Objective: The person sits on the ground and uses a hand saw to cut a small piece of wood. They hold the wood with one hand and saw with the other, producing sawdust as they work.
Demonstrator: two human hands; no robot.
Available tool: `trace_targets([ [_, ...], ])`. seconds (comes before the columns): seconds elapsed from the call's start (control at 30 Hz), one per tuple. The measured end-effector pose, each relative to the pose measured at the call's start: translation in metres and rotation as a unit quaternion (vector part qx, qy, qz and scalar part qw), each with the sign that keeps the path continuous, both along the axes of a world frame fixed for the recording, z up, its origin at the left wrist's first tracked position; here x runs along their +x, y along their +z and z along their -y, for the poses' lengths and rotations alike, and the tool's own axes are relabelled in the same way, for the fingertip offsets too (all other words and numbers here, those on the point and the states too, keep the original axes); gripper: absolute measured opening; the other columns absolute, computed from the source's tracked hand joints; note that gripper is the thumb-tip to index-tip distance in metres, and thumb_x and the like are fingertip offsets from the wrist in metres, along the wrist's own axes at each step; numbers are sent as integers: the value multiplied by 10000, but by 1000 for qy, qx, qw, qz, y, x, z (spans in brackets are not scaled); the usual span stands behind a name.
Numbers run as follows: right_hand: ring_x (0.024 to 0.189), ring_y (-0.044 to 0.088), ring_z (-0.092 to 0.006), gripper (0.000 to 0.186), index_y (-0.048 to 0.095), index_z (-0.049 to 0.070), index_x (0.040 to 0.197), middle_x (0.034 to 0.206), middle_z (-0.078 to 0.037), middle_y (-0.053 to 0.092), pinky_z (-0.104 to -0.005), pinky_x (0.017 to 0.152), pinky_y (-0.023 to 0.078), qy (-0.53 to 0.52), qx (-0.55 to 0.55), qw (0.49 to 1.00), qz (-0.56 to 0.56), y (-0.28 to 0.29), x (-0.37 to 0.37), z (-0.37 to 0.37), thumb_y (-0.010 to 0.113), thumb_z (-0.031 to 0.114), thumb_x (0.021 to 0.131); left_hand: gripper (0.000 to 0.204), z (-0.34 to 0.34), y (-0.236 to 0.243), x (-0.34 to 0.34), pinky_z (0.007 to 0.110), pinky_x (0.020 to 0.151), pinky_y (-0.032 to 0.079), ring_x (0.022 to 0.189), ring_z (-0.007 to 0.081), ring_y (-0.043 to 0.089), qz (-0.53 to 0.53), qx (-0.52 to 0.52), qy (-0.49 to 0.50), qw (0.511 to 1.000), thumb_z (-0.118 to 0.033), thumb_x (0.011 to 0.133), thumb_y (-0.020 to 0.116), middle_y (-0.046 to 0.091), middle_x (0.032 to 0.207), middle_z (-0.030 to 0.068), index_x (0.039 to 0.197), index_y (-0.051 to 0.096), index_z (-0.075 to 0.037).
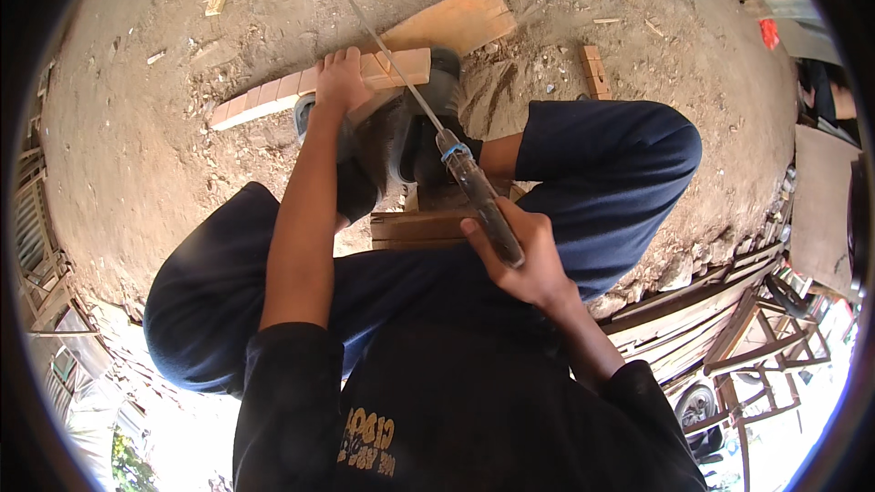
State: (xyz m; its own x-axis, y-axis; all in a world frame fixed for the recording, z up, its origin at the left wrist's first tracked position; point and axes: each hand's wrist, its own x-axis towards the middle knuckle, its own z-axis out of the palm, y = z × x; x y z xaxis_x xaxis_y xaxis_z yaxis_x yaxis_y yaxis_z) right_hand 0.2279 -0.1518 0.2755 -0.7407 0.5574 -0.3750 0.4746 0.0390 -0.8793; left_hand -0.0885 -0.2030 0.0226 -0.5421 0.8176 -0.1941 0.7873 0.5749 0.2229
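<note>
A long pale wooden strip, marked with several crosswise lines, lies slanted across my dark footwear. My left hand is closed over its middle, pressing on the top. In my right hand is a handsaw with a dark, wrapped grip and a blue band near the blade. The thin blade, seen nearly edge-on, crosses the strip to the right of my left hand and points up and to the left. Whether its teeth touch the wood, I cannot tell.
A flat wooden board lies on the dirt just beyond the strip. A small notched block is to the right. Under me is a wooden seat. Stacked planks and a wooden frame stand at the lower right.
</note>
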Motion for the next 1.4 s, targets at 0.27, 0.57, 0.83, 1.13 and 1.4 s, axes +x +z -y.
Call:
trace_targets([
  [0.27,595,428,-55,230,590,7,848,650,29,496,-260,521,350,-152,-151,977,-23,4,1,-27,642,208,947,735,1,22,-6,492,1091,321,1257,377,447,70,-47,-29,996,-319,646,800,548,1276,160,1258,481,-67],
  [0.57,590,435,-41,263,590,42,858,655,46,488,-244,518,347,-204,-290,933,-65,-54,3,-36,619,278,970,624,-18,51,-23,329,998,424,1160,258,580,399,35,94,912,-417,811,694,611,1282,175,1278,592,-15],
  [0.83,646,468,-58,282,611,23,895,688,30,517,-250,573,385,-204,-323,919,-92,-87,11,-50,630,295,966,448,-52,62,-31,305,821,486,886,197,652,317,-96,33,943,-394,784,716,722,922,123,985,727,6],
  [1.13,705,478,-75,272,623,3,919,731,12,543,-272,642,411,-182,-299,932,-92,-91,6,-50,636,271,959,244,-66,68,-27,268,812,463,850,133,619,324,-133,14,937,-235,808,632,707,872,63,868,725,-17],
  [1.4,669,418,-31,323,629,2,929,713,58,488,-237,580,357,-152,-294,938,-106,-94,8,-48,661,322,957,324,-58,51,-43,285,840,474,919,147,627,325,-107,20,939,-309,838,648,710,935,89,981,735,-31],
])
